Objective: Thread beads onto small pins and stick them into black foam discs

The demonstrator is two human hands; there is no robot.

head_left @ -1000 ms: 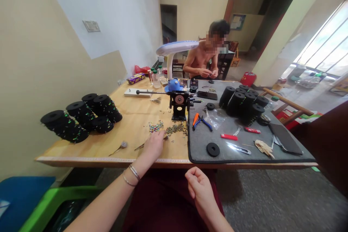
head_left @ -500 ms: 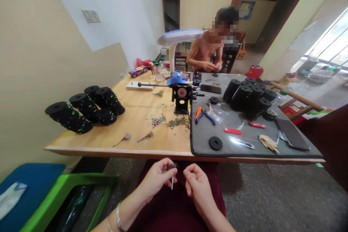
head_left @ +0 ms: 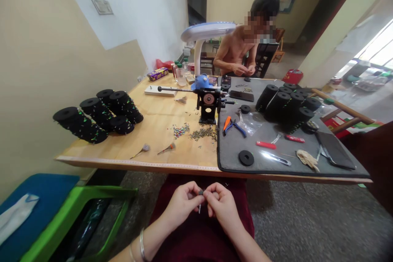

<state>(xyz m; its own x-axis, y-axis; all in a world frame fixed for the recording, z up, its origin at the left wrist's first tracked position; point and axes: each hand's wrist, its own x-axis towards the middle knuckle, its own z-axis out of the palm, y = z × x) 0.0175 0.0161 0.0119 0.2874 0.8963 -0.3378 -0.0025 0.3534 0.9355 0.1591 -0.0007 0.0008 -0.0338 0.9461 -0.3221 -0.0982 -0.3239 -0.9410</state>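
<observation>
In front of the table edge, over my dark red lap, my left hand point(head_left: 183, 204) is closed in a pinch. It holds a small piece with a dark grey tip point(head_left: 201, 192) and a thin white stem pointing down. My right hand point(head_left: 221, 204) is also pinched, its fingertips meeting the left ones at the dark tip. Whatever lies between the right fingertips is hidden. Closest on the table are two bunches of fine strands, one grey-topped point(head_left: 145, 147) and one orange-topped point(head_left: 171, 146).
Small coloured beads point(head_left: 181, 131) and brassy bits point(head_left: 202, 133) lie before a black hand-cranked device point(head_left: 208, 104). Black foam rolls point(head_left: 93, 125) stand at left, more at right. Pliers point(head_left: 235, 127) and a foam disc point(head_left: 246, 158) rest on the grey mat point(head_left: 227, 159). A person point(head_left: 236, 51) sits opposite.
My right hand has moved left, so its fingertips now meet those of my left hand at the small piece. The view has tilted slightly.
</observation>
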